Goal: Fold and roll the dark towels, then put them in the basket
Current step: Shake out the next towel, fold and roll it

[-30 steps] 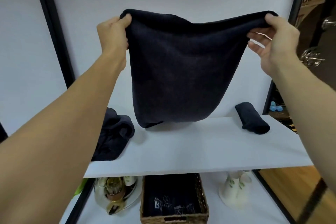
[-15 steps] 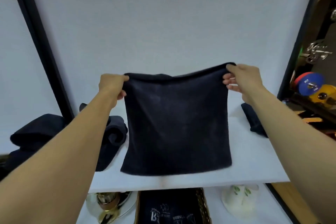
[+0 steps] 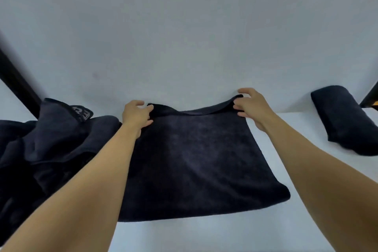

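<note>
Between the outstretched forearms, the dark towel (image 3: 200, 159) lies flat on the white shelf (image 3: 306, 221). The left hand (image 3: 136, 115) pinches its far left corner and the right hand (image 3: 252, 106) its far right corner. A rolled towel (image 3: 343, 120) sits right of the right hand, and a crumpled heap (image 3: 51, 149) lies beside the left.

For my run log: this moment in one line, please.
towel: lies on shelf | left hand: pinches far corner | right hand: pinches far corner

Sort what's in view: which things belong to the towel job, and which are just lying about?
Job: spread towel, its far corners pinched by left hand and right hand; towel pile, left; rolled towel, right; white shelf under them.
Lying about: black post, white wall.
</note>
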`<move>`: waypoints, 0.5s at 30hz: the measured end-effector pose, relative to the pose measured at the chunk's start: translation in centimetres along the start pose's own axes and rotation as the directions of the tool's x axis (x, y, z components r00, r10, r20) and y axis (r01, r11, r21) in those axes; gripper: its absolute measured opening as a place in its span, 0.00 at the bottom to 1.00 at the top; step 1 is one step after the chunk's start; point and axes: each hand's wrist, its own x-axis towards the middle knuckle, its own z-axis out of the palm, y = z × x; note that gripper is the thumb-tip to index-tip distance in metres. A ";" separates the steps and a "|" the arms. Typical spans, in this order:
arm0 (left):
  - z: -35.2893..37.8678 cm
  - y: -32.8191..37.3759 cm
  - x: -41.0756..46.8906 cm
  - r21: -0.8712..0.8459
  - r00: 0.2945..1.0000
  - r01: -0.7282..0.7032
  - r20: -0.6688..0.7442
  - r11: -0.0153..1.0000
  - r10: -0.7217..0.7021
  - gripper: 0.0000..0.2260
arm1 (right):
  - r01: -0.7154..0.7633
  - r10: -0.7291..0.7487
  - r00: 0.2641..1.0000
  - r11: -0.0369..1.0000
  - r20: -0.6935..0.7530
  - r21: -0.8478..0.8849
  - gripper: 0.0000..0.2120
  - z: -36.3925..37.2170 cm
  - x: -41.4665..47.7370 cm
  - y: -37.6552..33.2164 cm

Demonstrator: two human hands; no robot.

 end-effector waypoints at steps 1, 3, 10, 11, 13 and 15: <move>0.0 -0.4 -0.4 0.122 0.999 -0.045 0.034 0.992 0.041 0.24 | 0.023 -0.022 1.000 0.998 0.022 -0.058 0.25 0.2 -0.3 0.6; -0.2 -0.7 -2.3 0.404 0.972 -0.223 0.160 0.887 0.172 0.28 | 0.075 -0.065 0.996 0.981 0.061 -0.179 0.30 0.5 -1.5 1.7; -3.0 -4.2 -12.5 0.664 0.763 -0.620 0.635 0.419 0.122 0.38 | 0.412 -0.325 0.910 0.644 0.256 -0.645 0.11 0.8 -12.4 5.2; -3.6 -5.0 -13.7 0.668 0.751 -0.636 0.650 0.385 0.114 0.44 | 0.427 -0.357 0.901 0.623 0.248 -0.655 0.11 0.9 -14.0 5.8; -5.0 -6.4 -15.7 0.660 0.729 -0.664 0.676 0.352 0.109 0.50 | 0.460 -0.410 0.879 0.591 0.245 -0.662 0.10 0.8 -16.8 6.4; -7.2 -7.5 -17.6 0.646 0.706 -0.691 0.699 0.324 0.112 0.49 | 0.488 -0.419 0.865 0.581 0.275 -0.651 0.11 -0.1 -19.8 6.6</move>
